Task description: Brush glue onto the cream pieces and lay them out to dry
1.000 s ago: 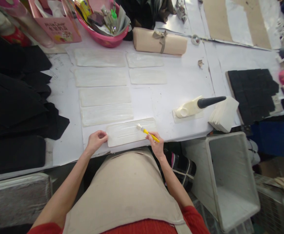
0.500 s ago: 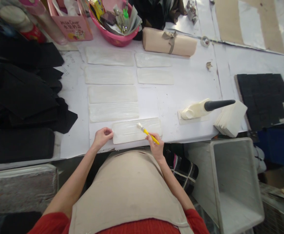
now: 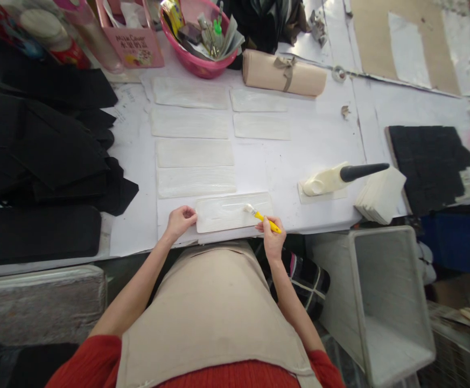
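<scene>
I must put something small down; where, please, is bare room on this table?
Mostly bare white paper shows between the two short strips and the cream bottle, and beyond it toward the tied roll. It is crowded at left by black pieces, and at the near edge by the brushed strip.

Toward the far edge of the table I see a pink box with tissue poking out, then a pink basin crammed with small items, a yellow packet among them. A beige roll tied with a ribbon lies to the basin's right, with tape near its right end. Along the table's left side I make out black pieces, heaped, and a black slab by the near edge. Toward the right lies a black panel. Below the near edge I see checked cloth and a pale bin.
</scene>
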`<state>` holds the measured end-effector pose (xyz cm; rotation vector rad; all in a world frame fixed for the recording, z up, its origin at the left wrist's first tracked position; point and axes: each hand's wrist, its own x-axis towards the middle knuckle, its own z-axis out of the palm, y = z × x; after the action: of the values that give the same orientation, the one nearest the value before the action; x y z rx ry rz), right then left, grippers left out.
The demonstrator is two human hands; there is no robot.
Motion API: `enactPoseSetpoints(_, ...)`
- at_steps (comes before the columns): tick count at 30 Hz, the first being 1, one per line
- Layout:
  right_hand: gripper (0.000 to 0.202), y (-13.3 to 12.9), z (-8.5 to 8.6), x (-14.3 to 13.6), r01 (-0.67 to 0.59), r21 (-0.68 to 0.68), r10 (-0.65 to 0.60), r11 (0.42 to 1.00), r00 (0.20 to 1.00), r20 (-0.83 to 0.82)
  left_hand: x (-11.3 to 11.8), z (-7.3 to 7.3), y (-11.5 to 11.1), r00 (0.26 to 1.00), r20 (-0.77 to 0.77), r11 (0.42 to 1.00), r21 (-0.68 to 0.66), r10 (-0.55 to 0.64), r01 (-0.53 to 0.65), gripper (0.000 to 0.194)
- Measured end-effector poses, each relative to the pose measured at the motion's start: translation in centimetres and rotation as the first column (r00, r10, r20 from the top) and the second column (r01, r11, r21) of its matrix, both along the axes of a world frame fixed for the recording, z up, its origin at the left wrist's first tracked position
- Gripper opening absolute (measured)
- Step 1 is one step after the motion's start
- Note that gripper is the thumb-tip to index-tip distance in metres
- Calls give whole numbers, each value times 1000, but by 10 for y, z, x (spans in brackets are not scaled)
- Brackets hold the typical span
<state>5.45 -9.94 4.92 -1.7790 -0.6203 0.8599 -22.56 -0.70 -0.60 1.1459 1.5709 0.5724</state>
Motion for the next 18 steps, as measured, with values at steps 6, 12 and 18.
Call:
enactPoseSetpoints(6,41,16,-13,-30,87,-10,-87,996,963,-257,1,4,1,1000,0,1000,21,-9,9,16)
enactPoseSetpoints(12,37,-6,-16,-60,-219,-27,190,975,895,-403,0,5,0,1000,1,1000,28,-13,13,15)
enactPoseSetpoints(18,36,-26,-13,0,33,-45,-38,998,993,-113,-2,11,0,997,-21,994,76,-77,78,15)
